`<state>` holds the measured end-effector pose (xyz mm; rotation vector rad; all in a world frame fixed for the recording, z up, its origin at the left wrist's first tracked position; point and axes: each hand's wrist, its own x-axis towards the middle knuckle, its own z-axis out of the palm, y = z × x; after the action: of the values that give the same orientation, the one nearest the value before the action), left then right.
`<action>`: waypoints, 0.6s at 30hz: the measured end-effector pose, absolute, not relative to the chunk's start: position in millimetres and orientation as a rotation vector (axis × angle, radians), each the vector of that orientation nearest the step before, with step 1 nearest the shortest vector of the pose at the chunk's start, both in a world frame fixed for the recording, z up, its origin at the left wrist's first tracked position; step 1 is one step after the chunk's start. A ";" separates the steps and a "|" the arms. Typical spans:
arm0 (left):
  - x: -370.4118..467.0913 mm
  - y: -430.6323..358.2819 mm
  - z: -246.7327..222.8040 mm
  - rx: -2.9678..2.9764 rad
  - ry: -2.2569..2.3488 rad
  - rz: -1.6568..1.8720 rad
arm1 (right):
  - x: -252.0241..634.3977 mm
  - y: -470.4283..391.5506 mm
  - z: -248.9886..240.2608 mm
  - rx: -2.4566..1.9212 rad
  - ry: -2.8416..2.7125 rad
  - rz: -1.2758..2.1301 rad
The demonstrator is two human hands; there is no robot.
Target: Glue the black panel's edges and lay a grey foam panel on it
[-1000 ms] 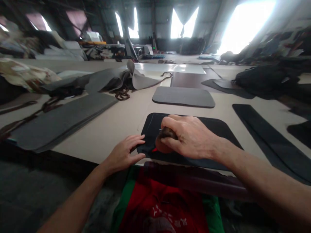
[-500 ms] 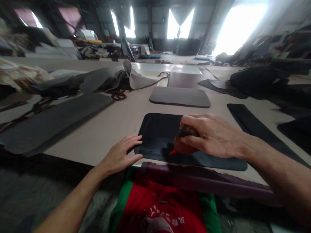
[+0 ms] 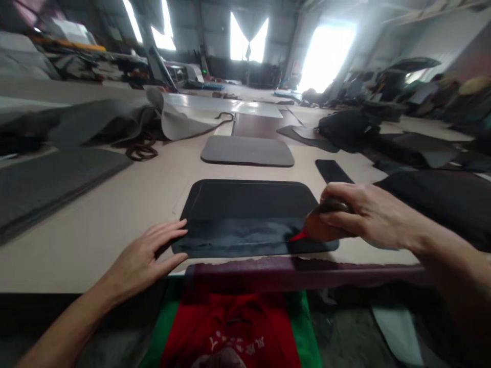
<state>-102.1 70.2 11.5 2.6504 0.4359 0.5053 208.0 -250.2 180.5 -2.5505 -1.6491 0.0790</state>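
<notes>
A black rounded panel (image 3: pixel 245 202) lies flat on the pale table (image 3: pixel 95 225) before me, with a thin line along its edges. My right hand (image 3: pixel 360 212) is wrapped round a brown bottle (image 3: pixel 324 225) with a red nozzle (image 3: pixel 299 236). The nozzle's tip points down at the panel's front right part, at or just above its surface. My left hand (image 3: pixel 153 250) has its fingers spread, and its fingertips rest at the panel's left edge.
Behind the panel lies a grey rounded panel (image 3: pixel 247 151). Grey sheets (image 3: pixel 53 179) are at the left, with a coiled brown cord (image 3: pixel 141 149) beside them. Dark material (image 3: pixel 441 199) lies at the right. A maroon strip (image 3: pixel 245 273) runs along the front edge.
My right hand has moved the bottle rightward along the black panel, away from my left hand. The view has turned to the right. My left hand remains at the panel's left edge.
</notes>
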 end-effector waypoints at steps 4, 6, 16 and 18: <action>-101.5 72.7 8.0 2.668 0.444 0.497 | 220.6 -280.1 179.4 -2.672 -1.465 0.073; -100.5 73.9 6.8 2.658 0.468 0.517 | 227.3 -294.4 177.5 -2.696 -1.373 0.057; -102.5 94.3 -14.8 2.796 0.412 0.586 | 252.2 -347.8 155.6 -2.662 -1.024 -0.061; -104.0 97.0 -19.8 2.803 0.415 0.600 | 253.9 -354.1 150.9 -2.633 -0.991 -0.046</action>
<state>-104.0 97.0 -19.8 2.8030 0.4146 0.6000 253.9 -354.1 150.9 -2.6329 -0.9906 -0.0458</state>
